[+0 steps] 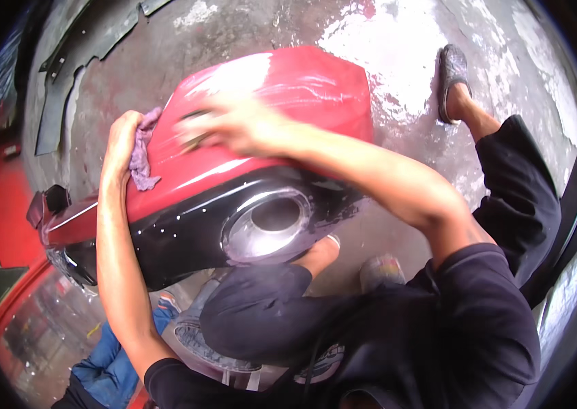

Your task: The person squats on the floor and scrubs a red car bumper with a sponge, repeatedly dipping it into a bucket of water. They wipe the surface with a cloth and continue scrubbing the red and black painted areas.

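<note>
A red car bumper with a black lower section lies in front of me. A silver oval exhaust trim is set in its black part. At the bumper's left side, my left hand is closed on a crumpled purple cloth, which rests against the red edge. My right hand is over the red face, smeared by motion. Its fingers are curled around something dark and thin, too blurred to name. Pale wet-looking streaks run across the red paint.
Torn grey sheet strips lie on the stained concrete floor at the far left. A person's foot in a grey clog is at the right. Beside my left arm is someone's blue clothing. Another red panel stands at the left.
</note>
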A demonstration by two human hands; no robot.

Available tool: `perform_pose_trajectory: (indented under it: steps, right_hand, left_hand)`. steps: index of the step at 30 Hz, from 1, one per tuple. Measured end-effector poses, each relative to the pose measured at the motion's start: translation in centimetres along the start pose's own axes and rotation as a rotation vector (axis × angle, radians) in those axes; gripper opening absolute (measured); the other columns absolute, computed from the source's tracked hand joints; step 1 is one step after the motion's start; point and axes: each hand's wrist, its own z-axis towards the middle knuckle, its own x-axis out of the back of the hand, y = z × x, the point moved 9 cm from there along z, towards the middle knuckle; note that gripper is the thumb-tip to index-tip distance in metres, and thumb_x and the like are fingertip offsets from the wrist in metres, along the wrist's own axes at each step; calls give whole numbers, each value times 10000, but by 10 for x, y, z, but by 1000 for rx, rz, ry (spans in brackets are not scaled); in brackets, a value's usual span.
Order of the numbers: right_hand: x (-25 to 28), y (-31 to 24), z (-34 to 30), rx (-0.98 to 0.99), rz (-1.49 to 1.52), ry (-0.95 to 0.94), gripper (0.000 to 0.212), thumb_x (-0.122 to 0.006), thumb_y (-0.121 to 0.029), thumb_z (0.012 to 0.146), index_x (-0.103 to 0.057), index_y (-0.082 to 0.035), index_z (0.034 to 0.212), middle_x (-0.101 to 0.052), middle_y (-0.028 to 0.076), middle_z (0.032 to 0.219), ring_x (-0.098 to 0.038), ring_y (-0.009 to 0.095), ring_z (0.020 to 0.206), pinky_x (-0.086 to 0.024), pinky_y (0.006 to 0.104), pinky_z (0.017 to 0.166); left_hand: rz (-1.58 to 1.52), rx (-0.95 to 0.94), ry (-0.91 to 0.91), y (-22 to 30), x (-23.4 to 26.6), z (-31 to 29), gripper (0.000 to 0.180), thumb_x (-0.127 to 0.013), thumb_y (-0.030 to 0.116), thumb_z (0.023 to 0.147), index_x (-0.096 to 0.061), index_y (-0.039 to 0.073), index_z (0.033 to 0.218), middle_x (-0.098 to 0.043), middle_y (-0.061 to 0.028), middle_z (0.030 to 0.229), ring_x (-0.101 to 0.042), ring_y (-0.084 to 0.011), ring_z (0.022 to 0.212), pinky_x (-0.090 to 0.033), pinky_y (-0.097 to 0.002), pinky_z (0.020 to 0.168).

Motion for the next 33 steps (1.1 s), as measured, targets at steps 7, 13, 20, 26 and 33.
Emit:
perform_pose_trajectory:
  steps: [7, 13, 20, 26, 33]
  right_hand:
    - [69, 61, -78, -295, -232, 77, 368, -652, 26, 832, -768, -153, 1132, -748, 49, 1270, -665, 276, 1136, -554, 439, 977]
    - [47, 63, -57, -355, 181, -16, 394, -732, -165, 902, -722, -174, 1295, -682, 140, 1192, -648, 328, 1140, -544, 481, 987]
    - [103, 90, -141, -448, -399, 283, 331, -710, -115, 930, -749, -207, 1246, -698, 172, 1276, -657, 343, 1008, -575, 461, 902]
    - [151, 171, -168, -713, -456, 312, 276, -589, -138, 970, -731, -177, 1204, -714, 162, 1109, -703, 330, 851, -607, 464, 734]
    - [106, 91, -149, -594, -383, 195, 326, -657, -241, 975, -697, -174, 1292, -662, 199, 1118, -634, 374, 945, -551, 517, 803]
  left_hand:
    - [380, -150, -2, 39, -20, -3, 235, -572, 236, 973, -629, 47, 845, -556, 29, 819, -483, -88, 805, -400, -278, 733]
    - [427, -137, -14, 35, -21, -1, 220, -558, 238, 972, -620, 50, 875, -529, 42, 803, -468, -91, 777, -393, -285, 718]
    - [486, -148, 1, 44, -27, 2, 223, -569, 260, 940, -586, 51, 865, -487, 50, 783, -430, -77, 757, -365, -273, 693]
    - [492, -136, 1, 46, -29, -5, 200, -564, 245, 940, -565, 59, 866, -467, 55, 795, -422, -75, 764, -354, -269, 694]
    - [492, -70, 36, 41, -21, -15, 209, -562, 245, 941, -557, 46, 877, -458, 50, 799, -416, -86, 767, -366, -277, 704]
